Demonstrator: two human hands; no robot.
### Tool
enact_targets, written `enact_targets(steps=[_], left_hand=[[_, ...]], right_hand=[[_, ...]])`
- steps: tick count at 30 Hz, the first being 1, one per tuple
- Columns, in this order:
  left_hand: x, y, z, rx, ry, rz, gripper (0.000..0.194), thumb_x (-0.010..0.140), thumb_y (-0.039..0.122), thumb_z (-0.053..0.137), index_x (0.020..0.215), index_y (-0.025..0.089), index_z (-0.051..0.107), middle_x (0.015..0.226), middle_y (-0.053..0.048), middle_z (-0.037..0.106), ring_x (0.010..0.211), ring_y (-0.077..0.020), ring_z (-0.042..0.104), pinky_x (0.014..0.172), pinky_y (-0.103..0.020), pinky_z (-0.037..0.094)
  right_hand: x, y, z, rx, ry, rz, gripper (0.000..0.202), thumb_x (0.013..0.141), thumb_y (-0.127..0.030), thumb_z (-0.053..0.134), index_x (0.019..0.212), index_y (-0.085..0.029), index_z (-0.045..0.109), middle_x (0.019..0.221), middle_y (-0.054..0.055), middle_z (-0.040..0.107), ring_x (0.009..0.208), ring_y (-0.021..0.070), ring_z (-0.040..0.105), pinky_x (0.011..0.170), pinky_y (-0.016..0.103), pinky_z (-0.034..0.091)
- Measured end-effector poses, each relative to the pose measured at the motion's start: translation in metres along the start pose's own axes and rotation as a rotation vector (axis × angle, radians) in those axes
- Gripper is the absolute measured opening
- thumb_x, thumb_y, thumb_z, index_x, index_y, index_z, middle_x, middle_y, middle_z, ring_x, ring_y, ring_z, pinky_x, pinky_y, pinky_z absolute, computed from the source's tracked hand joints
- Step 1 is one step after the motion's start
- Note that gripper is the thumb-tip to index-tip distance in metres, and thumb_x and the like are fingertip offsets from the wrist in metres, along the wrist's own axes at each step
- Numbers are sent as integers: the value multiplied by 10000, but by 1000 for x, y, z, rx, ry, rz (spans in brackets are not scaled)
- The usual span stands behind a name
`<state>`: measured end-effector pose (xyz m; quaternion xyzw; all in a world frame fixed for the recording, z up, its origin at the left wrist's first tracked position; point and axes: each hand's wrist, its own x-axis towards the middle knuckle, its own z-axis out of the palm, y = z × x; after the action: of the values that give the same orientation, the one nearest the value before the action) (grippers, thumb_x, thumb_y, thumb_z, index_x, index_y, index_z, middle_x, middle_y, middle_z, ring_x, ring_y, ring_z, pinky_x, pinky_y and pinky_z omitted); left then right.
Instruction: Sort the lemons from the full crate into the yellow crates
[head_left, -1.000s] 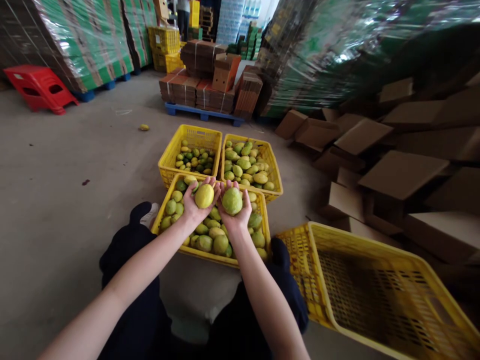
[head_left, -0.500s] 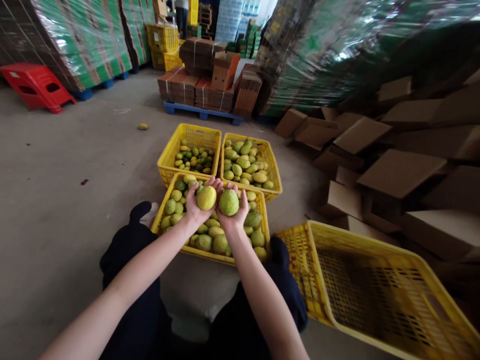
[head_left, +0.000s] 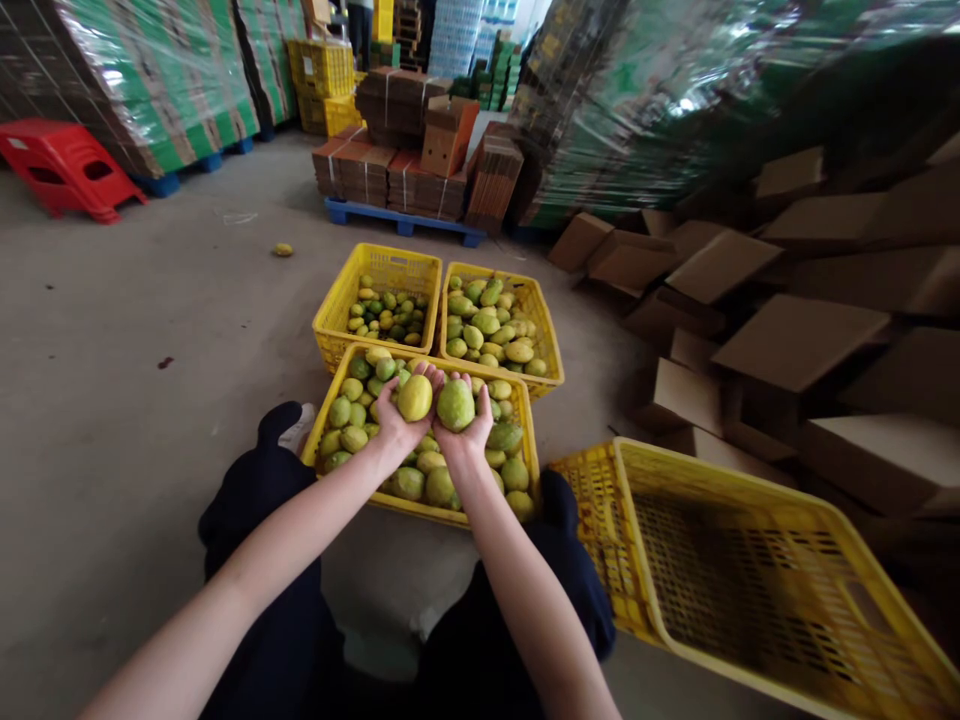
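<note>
On the upturned palm of my left hand [head_left: 400, 422] rests a yellow lemon [head_left: 414, 398], the fingers curled beneath it. Side by side with it, my right hand [head_left: 466, 442] cups a greener, bumpy lemon [head_left: 455, 405]. Both hands touch along their edges above the near yellow crate [head_left: 424, 512], which holds many green and yellow lemons [head_left: 409, 484]. Behind it stand two more crates: the far left crate [head_left: 321, 333] has smaller, darker fruit low inside, and the far right crate [head_left: 556, 350] holds larger yellow-green lemons.
To my right a yellow crate [head_left: 630, 540] lies tilted beside my knee, near a heap of cardboard boxes [head_left: 799, 340]. A single lemon [head_left: 283, 250] lies on the floor. Farther off are a red stool [head_left: 82, 165] and a blue pallet [head_left: 405, 222] with bundled cardboard.
The hands keep hold of the same two lemons, almost still. The whole view has shifted very slightly; the greener lemon appears turned a little.
</note>
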<state>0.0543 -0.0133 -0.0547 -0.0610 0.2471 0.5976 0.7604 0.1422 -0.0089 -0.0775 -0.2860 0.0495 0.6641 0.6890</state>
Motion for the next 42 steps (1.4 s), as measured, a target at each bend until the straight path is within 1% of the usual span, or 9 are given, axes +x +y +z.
enact_targets(steps=[6,19,24,30,32,34,38,40,42], left_hand=[[-4,5,4,-41,-58,-32,356,986,272,312,1112,195,635,896,-38,733,900,-166,696,938,-348,562],[-5,-11,-10,99,95,-166,259,902,287,415,999,187,633,878,-59,707,867,-176,718,803,-281,607],[-28,-34,-35,429,62,-509,132,866,196,546,910,178,670,849,-125,719,996,-290,731,659,-316,611],[-74,-51,-77,1258,-246,-1209,232,887,323,587,703,208,669,626,-48,670,629,-253,736,428,-306,530],[-69,-31,-67,1226,-220,-1151,244,906,300,569,729,188,693,649,-70,693,549,-214,706,429,-272,519],[-53,5,-45,996,-129,-814,270,941,324,515,892,158,722,748,-116,731,651,-238,742,493,-285,560],[-16,88,-2,541,22,-157,703,976,558,333,1330,-12,544,1055,-292,710,964,-337,744,715,-388,625],[-9,110,2,511,82,-24,713,979,519,328,1396,-40,475,1060,-295,710,931,-327,749,762,-410,616],[-10,111,-4,601,27,-74,579,965,402,404,1345,-9,549,1030,-256,734,865,-294,758,795,-396,600]], right_hand=[[-7,-5,6,-24,-99,-10,156,887,-365,573,858,-248,671,828,-20,739,865,155,718,982,357,571],[-25,-38,0,37,80,6,177,853,-277,502,897,-229,667,774,-10,752,768,175,727,738,336,614],[-26,-78,0,65,-14,-146,181,801,-275,501,899,-227,645,788,-16,743,748,150,716,678,284,603],[-36,-102,-4,47,-39,-159,227,753,-245,519,940,-219,645,845,14,745,801,164,710,694,294,616],[-41,-105,-6,66,-19,-136,253,753,-233,510,966,-209,645,851,27,744,800,170,710,669,292,618],[-46,-108,-8,73,5,-127,264,762,-221,500,985,-204,641,843,29,742,790,171,711,649,289,621],[-50,-114,-17,24,-5,-117,256,769,-206,515,994,-202,636,852,34,747,796,178,724,663,306,633],[-49,-115,-23,-19,-34,-104,256,761,-203,538,995,-196,642,865,41,753,808,190,735,682,326,641],[-47,-112,-29,-81,-70,-77,263,754,-204,565,1001,-186,655,889,53,764,829,209,747,692,345,648]])
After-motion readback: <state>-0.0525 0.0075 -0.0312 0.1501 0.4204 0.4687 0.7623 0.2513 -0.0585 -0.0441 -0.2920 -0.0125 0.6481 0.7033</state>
